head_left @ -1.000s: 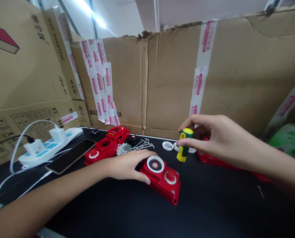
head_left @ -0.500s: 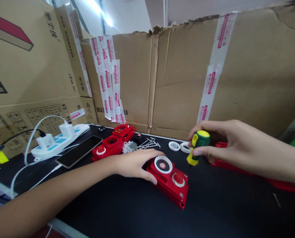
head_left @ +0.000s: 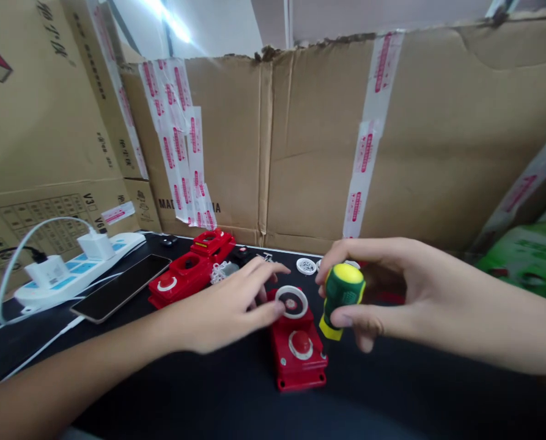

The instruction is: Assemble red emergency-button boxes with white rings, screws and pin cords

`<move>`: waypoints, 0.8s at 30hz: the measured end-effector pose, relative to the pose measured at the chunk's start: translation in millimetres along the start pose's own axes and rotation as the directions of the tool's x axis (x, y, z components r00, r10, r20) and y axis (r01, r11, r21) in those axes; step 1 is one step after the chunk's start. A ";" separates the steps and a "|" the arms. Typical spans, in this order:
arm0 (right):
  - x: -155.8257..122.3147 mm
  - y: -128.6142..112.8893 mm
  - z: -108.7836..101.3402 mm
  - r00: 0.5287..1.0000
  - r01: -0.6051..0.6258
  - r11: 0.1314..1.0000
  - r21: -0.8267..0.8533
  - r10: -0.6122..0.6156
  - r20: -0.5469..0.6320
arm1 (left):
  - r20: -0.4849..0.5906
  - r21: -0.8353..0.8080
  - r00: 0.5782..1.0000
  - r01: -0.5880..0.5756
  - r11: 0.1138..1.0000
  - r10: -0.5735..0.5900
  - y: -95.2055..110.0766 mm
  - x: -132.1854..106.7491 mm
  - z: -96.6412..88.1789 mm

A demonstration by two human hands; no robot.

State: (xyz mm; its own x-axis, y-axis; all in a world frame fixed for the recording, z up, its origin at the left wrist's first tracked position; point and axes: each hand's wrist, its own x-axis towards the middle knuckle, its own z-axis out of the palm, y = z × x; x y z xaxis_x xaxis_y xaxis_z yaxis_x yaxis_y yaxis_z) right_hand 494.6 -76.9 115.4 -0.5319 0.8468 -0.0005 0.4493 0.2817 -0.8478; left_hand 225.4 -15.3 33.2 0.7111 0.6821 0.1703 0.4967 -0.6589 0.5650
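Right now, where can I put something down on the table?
The table looks bare between the left arm and the near red box, and right of that box, this side of the right hand. It's crowded beyond that arm: red pieces, phone and power strip.

The red box (head_left: 295, 366) is formed in glossy, smooth plastic, and its screw heads (head_left: 284, 362) are made of greyish metal. The screwdriver (head_left: 340, 290) is fitted with a smooth plastic handle. The worktop (head_left: 392, 403) is finished in matt black. Matt brown cardboard (head_left: 318, 134), roughened along its torn edge, is crossed by shiny tape (head_left: 364, 150). The blurred green bag (head_left: 524, 260) is apparently made of crinkled plastic film.
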 end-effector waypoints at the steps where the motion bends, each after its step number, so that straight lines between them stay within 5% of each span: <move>1: -0.5 -1.0 -0.6 1.000 0.005 1.000 0.020 -0.005 0.018 | 0.027 0.038 0.999 -0.038 0.999 0.037 9.3 -4.9 3.4; 6: -1.1 -0.3 2.9 0.999 0.037 0.998 0.053 -0.037 -0.004 | 0.064 0.329 0.986 -0.166 0.929 0.153 28.6 -13.7 31.2; 10: -6.0 -2.0 2.9 0.977 0.137 0.989 -0.057 -0.144 -0.159 | 0.050 0.465 0.979 -0.198 0.863 0.198 22.7 -7.5 45.2; 15: -5.2 1.4 -21.7 0.888 0.104 0.869 -0.484 -0.300 -0.347 | 0.177 0.487 0.954 -0.298 0.821 0.242 23.5 -11.5 24.4; 18: 15.4 17.4 -41.3 0.862 0.019 0.835 -0.551 -0.293 -0.413 | 0.261 0.423 0.946 -0.290 0.858 0.191 27.0 -19.2 4.8; 24: 72.0 50.1 -60.9 0.896 -0.041 0.727 -0.686 -0.277 -0.348 | 0.174 0.427 0.983 -0.132 0.895 0.062 20.8 -20.4 5.1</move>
State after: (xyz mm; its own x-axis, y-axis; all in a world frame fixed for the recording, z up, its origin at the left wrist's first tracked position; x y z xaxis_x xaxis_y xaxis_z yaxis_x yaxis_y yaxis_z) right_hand 522.5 25.6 105.1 -0.3513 0.8372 0.4192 0.8407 0.4791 -0.2523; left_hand 223.7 -44.5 37.3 0.8163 0.5743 0.0616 0.5629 -0.8149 0.1383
